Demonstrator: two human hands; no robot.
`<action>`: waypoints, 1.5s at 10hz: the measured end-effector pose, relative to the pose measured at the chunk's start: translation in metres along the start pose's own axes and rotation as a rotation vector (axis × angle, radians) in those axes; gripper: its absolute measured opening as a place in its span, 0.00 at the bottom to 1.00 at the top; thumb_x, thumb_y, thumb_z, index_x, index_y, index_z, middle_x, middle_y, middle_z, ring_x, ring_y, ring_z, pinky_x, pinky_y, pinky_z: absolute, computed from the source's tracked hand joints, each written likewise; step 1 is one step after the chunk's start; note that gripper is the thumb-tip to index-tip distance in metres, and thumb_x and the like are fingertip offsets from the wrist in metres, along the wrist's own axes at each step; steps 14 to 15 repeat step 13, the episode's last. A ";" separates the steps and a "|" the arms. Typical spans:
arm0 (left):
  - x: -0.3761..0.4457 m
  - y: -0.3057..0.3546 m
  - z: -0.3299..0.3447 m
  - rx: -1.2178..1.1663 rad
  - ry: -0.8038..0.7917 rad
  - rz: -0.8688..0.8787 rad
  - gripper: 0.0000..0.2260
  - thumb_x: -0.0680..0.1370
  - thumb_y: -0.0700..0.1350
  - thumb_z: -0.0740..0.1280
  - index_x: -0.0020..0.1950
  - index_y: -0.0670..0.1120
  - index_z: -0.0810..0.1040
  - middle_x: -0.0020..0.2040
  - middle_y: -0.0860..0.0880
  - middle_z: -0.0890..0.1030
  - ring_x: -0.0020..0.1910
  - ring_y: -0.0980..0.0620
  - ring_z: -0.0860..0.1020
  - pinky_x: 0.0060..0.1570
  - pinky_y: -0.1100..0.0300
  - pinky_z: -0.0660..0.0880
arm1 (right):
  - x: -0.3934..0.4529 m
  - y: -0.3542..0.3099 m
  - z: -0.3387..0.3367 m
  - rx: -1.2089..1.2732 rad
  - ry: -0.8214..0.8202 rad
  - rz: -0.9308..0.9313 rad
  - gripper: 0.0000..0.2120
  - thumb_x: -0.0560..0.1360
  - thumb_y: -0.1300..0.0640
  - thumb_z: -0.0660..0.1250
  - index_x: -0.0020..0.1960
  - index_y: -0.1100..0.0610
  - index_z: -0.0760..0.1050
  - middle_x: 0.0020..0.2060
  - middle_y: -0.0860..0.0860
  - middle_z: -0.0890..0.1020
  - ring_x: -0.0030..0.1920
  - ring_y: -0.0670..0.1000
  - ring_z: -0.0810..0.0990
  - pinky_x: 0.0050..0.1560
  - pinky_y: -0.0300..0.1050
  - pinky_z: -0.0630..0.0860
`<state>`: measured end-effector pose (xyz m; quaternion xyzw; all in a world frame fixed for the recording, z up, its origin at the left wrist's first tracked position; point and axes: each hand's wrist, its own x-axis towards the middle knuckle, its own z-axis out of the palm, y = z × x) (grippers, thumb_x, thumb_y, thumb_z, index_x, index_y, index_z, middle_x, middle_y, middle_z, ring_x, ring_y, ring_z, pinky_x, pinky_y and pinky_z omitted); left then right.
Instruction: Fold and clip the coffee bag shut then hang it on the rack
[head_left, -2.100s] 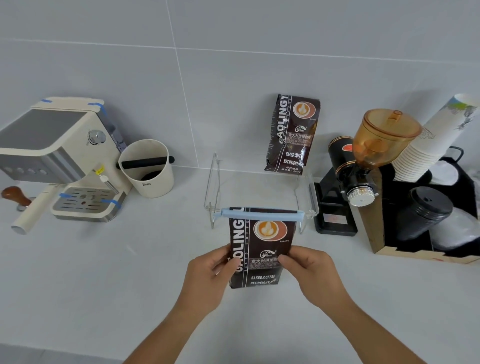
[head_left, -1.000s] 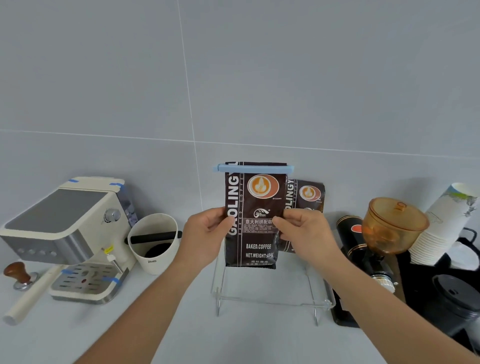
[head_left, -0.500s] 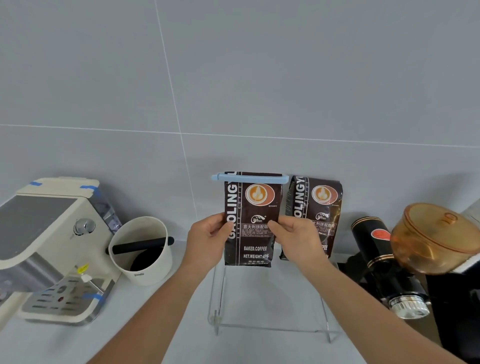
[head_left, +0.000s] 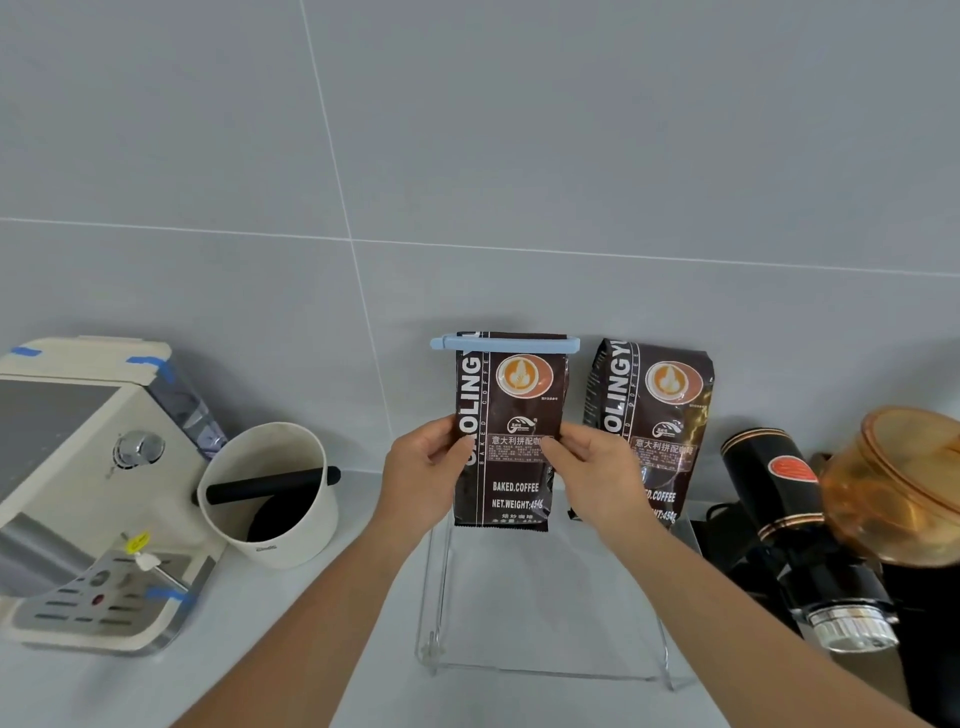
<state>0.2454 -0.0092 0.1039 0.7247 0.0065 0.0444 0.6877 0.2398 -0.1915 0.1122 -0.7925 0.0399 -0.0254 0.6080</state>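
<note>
I hold a dark brown coffee bag upright in front of the wall, above the clear acrylic rack. A light blue clip runs across its folded top edge. My left hand grips the bag's left side at mid height and my right hand grips its right side. The bag's bottom hangs free above the rack's base. A second, identical coffee bag stands to the right against the wall, partly hidden behind my right hand.
A cream espresso machine stands at the left, and a white knock box with a black bar beside it. At the right are a black canister and a coffee grinder with an amber hopper.
Both hands lifted the clipped bag from the counter up to wall height above the rack. Over the last half second the bag has stayed almost still while the view moved closer.
</note>
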 end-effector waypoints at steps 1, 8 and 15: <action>0.007 -0.001 0.001 0.018 -0.004 -0.021 0.12 0.77 0.36 0.66 0.53 0.52 0.82 0.45 0.60 0.85 0.46 0.61 0.84 0.40 0.69 0.78 | 0.005 -0.002 0.001 -0.007 0.011 -0.002 0.11 0.77 0.61 0.66 0.55 0.52 0.82 0.49 0.46 0.87 0.50 0.43 0.84 0.56 0.45 0.80; 0.018 0.002 -0.002 0.132 0.003 -0.049 0.11 0.76 0.38 0.68 0.51 0.54 0.82 0.44 0.58 0.85 0.43 0.60 0.84 0.42 0.67 0.78 | 0.011 -0.011 0.000 -0.029 -0.024 0.055 0.12 0.77 0.60 0.65 0.54 0.46 0.81 0.51 0.45 0.86 0.55 0.46 0.82 0.63 0.53 0.77; -0.004 0.044 -0.018 0.001 0.011 -0.080 0.06 0.77 0.47 0.67 0.46 0.58 0.81 0.49 0.53 0.85 0.52 0.51 0.82 0.54 0.53 0.78 | -0.020 -0.059 -0.028 0.285 -0.058 0.068 0.17 0.79 0.63 0.62 0.39 0.48 0.81 0.37 0.46 0.87 0.44 0.46 0.84 0.43 0.34 0.81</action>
